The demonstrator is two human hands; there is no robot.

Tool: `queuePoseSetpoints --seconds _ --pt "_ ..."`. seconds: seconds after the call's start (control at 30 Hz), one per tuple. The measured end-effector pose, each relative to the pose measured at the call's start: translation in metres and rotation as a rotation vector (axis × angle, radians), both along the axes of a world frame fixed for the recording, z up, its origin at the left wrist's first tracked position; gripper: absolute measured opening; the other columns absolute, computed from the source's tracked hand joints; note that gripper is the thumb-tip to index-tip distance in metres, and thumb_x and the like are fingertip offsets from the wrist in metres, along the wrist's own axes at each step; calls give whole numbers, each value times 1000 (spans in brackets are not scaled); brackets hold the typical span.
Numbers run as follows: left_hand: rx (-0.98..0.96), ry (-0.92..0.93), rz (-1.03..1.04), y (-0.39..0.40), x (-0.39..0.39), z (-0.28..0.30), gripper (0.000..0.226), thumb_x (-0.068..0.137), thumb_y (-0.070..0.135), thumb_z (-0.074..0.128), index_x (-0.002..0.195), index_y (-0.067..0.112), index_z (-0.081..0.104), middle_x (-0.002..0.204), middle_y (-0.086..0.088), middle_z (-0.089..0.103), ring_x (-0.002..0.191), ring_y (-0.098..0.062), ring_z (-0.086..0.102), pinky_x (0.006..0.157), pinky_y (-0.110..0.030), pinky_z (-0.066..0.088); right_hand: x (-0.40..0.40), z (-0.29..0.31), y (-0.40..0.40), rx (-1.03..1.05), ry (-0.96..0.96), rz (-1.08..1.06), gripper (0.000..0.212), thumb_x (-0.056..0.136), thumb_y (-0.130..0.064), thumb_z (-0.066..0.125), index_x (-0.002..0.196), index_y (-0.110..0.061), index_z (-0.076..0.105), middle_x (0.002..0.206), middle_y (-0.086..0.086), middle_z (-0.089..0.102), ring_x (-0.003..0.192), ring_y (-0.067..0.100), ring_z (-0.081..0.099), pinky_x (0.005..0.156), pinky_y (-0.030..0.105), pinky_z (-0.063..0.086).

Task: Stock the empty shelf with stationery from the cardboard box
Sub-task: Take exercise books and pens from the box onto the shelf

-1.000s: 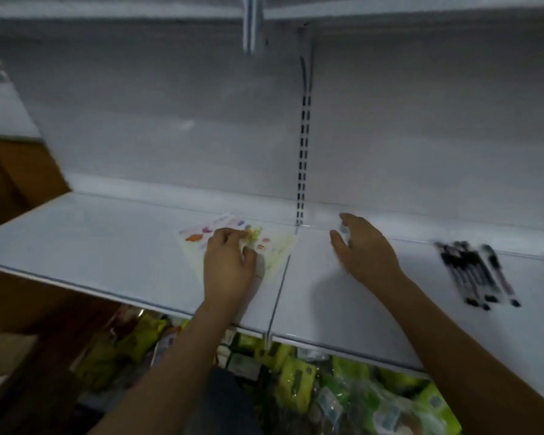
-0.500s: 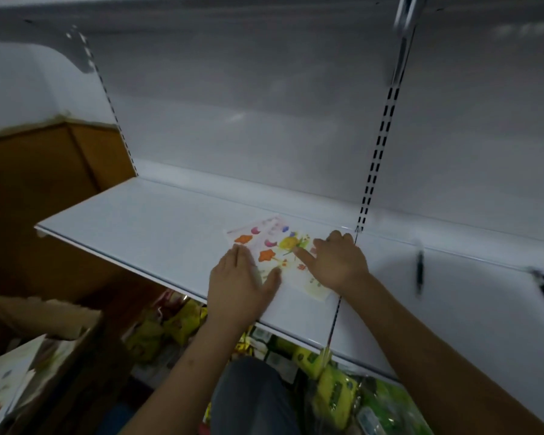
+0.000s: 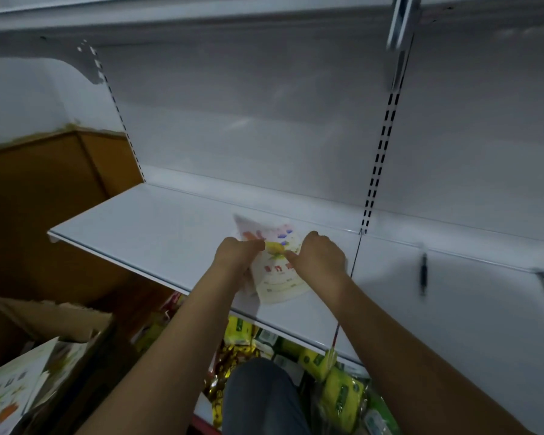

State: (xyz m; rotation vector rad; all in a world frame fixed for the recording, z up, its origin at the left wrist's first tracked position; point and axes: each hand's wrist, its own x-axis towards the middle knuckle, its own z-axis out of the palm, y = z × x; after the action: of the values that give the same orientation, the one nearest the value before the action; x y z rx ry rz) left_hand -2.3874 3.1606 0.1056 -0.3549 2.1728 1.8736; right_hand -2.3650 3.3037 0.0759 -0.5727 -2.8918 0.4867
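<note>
Both my hands are on the booklet (image 3: pixel 275 271), a thin printed sheet-type item with coloured fruit art. Left hand (image 3: pixel 237 254) pinches its left edge, fingers curled narrow, thumb side over the top; right hand (image 3: pixel 319 257) pinches the right edge the same way. So both grips are closed on it, one per side. The upper part looks lifted and blurred, the lower part seems to rest on the shelf (image 3: pixel 145 227); I can't tell if there is more than one copy in the stack, though a second edge shows at the left.

Handling guess: light, floppy, glossy cover, likely slippery on the painted metal. It will bend if held by one corner, so take it at both side edges near the middle, or flat under a palm. Not fragile, but it creases easily.

It lies on the left shelf panel, near the seam and the slotted upright (image 3: pixel 378 171). A pen (image 3: pixel 424 273) lies well apart on the right panel. The cardboard box (image 3: pixel 44 321) sits low left with more booklets (image 3: pixel 16 384) inside. Snack packs (image 3: pixel 339 384) on the shelf below.
</note>
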Motion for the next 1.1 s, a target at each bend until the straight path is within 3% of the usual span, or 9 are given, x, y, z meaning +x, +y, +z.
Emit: queuePoseSetpoints --seconds 0.1,0.3,0.37,0.5,0.67,0.8,0.9,1.0,1.1 --pt "-53 -48 -47 -2 -1 1 14 91 4 64 98 1 52 81 -17 59 62 -26 58 35 -27 47 7 -1 2 -32 20 -6 52 91 -52 57 113 -6 50 113 10 61 103 27 61 68 27 37" --pt "-480 -35 -82 -12 -27 -15 57 58 50 70 98 11 58 107 -18 64 100 -38 61 90 -44 54 24 -2 -4 -20 20 17 45 93 -51 54 111 -9 55 110 6 62 101 23 62 67 25 37" --pt "-399 0 -90 -8 -20 -3 37 77 35 73 95 8 55 103 -18 64 95 -36 63 86 -41 55 27 -2 -6 -11 21 10 45 94 -51 52 111 -9 55 111 6 62 102 23 61 67 25 36" --pt "-154 -120 -137 -9 -5 13 13 92 12 63 91 1 57 77 -18 62 54 -28 63 43 -31 52 32 -3 -8 -56 39 -4 50 94 -55 49 109 -7 55 111 9 62 101 26 61 67 26 37" --pt "74 198 -177 -11 13 13 17 86 0 70 103 0 67 100 -22 72 76 -34 69 62 -37 58 35 3 -1 -321 223 37 69 84 -64 58 122 -8 48 119 12 57 110 29 56 83 33 48" --pt "257 417 -266 -3 32 25 22 89 12 70 111 9 70 104 -4 76 90 -22 74 70 -28 59 48 37 20 -899 566 112 25 92 -38 65 106 -18 57 103 -4 70 89 10 68 77 32 57" --pt "283 458 -243 9 40 22 23 92 20 67 114 13 68 104 1 76 93 -18 73 77 -32 60 63 45 34 -880 645 134 16 98 -33 56 98 -16 57 94 -2 70 86 14 70 75 38 59" --pt "265 447 -233 24 49 -2 17 95 24 64 110 18 67 103 3 76 94 -19 73 78 -34 59 80 26 37 -929 640 150 12 99 -22 55 110 -21 52 97 -14 66 81 -5 67 66 17 54" --pt "202 436 -254 33 60 -34 21 95 21 64 116 19 64 109 3 74 100 -17 71 86 -39 59 91 -4 41 -858 550 149 32 97 -5 53 125 -18 44 107 -9 60 88 -6 62 68 2 45"
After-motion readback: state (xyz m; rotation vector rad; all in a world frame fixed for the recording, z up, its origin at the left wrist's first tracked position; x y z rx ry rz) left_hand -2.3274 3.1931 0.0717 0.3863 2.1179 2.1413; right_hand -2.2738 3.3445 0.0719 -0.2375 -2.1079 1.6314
